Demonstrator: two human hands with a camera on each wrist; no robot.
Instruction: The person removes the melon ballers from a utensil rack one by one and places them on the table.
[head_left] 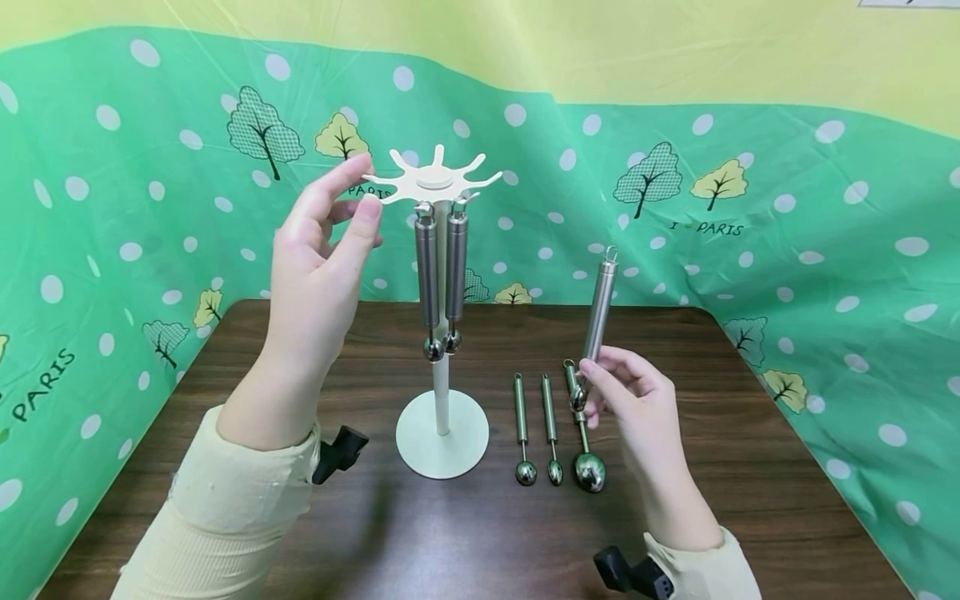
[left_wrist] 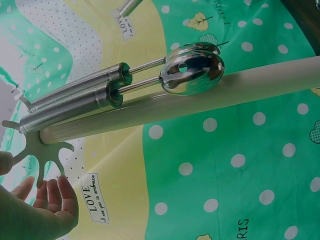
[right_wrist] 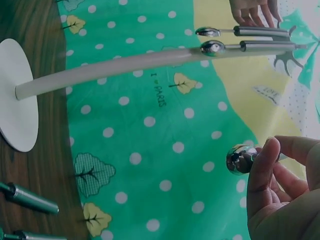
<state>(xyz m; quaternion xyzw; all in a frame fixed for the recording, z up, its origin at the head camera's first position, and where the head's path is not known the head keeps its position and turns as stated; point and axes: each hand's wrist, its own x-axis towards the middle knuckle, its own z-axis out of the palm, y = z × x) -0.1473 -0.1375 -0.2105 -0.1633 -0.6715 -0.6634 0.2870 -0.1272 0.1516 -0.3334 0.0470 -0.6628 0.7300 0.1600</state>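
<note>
A white stand (head_left: 442,433) with a ring of curved hooks at its top holds two steel melon ballers (head_left: 426,267), which hang handle-up with their scoops low. My left hand (head_left: 322,242) grips hooks on the left of the rack top, thumb and index finger at the hook tips. Lower on the right, my right hand (head_left: 633,400) pinches another melon baller (head_left: 600,308) near its scoop, the handle pointing up. Its shiny scoop (right_wrist: 240,159) shows beside my fingertips in the right wrist view. The hanging scoops (left_wrist: 192,70) show close up in the left wrist view.
Three more scoops lie on the dark wood table (head_left: 337,533) right of the stand: a round one (head_left: 527,472), a narrow one (head_left: 555,472) and a large one (head_left: 590,472), partly behind my right hand. A green dotted cloth (head_left: 570,192) hangs behind.
</note>
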